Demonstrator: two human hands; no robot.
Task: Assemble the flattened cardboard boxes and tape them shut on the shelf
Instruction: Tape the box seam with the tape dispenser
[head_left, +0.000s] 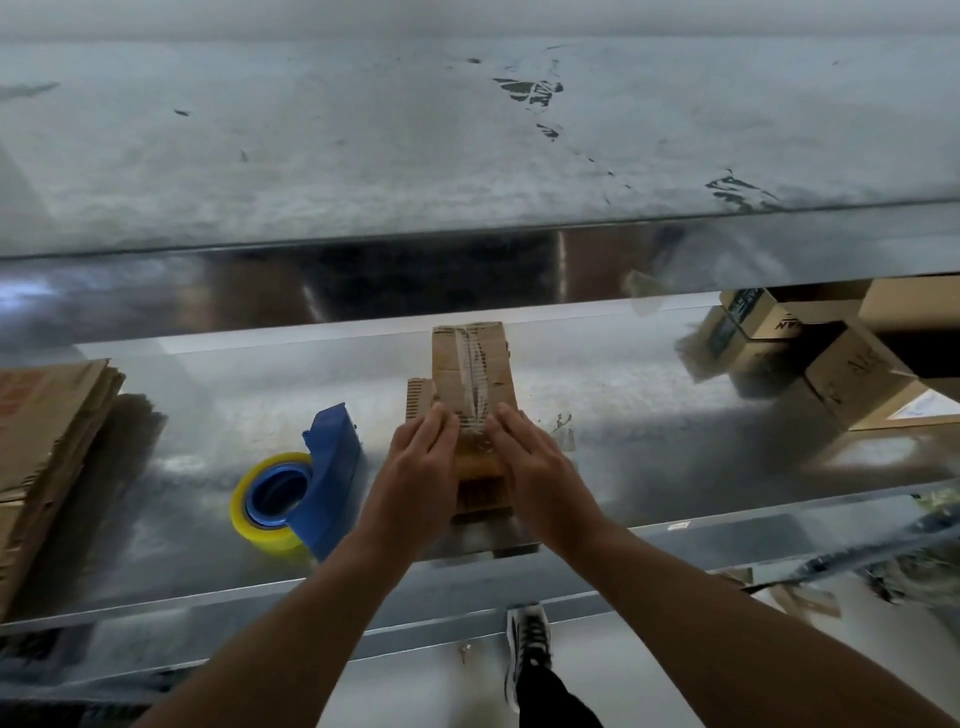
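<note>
Brown stack of flattened cardboard boxes (47, 441) at far left of metal shelf (675, 467), blue tape dispenser (332, 467) with yellowish tape roll (260, 514) nearby, left hand (421, 457) flat, fingers straight, pressing small taped cardboard box (475, 384) mid-shelf, right hand (530, 457) likewise flat on it, assembled boxes (810, 358) far right.

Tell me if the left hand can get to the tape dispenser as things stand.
Probably yes. The tape dispenser lies on the shelf left of the left hand, with nothing between them; the hand only presses flat on the cardboard box.
</note>
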